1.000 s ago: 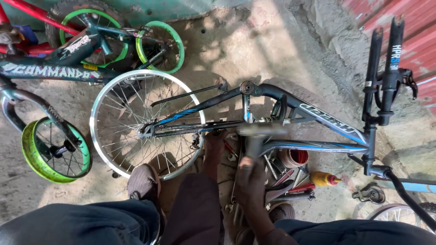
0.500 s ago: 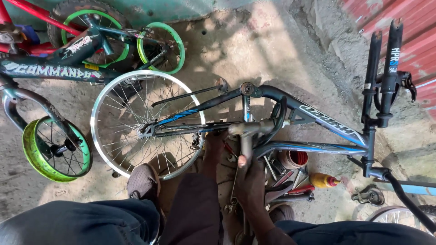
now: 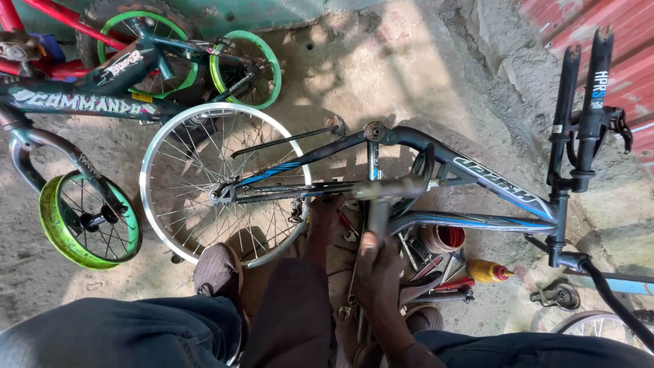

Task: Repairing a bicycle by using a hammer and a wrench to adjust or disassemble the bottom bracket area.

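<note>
Bike frame [image 3: 477,174], dark with blue striping, lay upside down on the dirt floor [image 3: 381,75] straight ahead of me, its rear wheel [image 3: 225,184] bare-rimmed and off to my left, the fork [image 3: 579,102] pointing up toward the red wall at the right. Hammer [image 3: 381,197] sat over the middle of the frame, its grey metal head level with the lower tubes, near the crank area.

My right hand [image 3: 378,269] had its fingers closed around the hammer's handle, thumb lying up along the shaft. My left hand [image 3: 323,218] reached under the frame's thin rear tubes; its fingertips were hidden behind them, so I could not tell whether they were gripping anything or just resting.

Below the frame, loose tools [image 3: 422,266] lay in a heap on the ground, wrenches among them, with a small yellow oil bottle [image 3: 487,271] and a round tin [image 3: 443,238] just beside. My left foot in a brown shoe [image 3: 218,269] stood by the wheel rim. A small green-wheeled bike [image 3: 88,102] lay further left, well apart from my hands.
</note>
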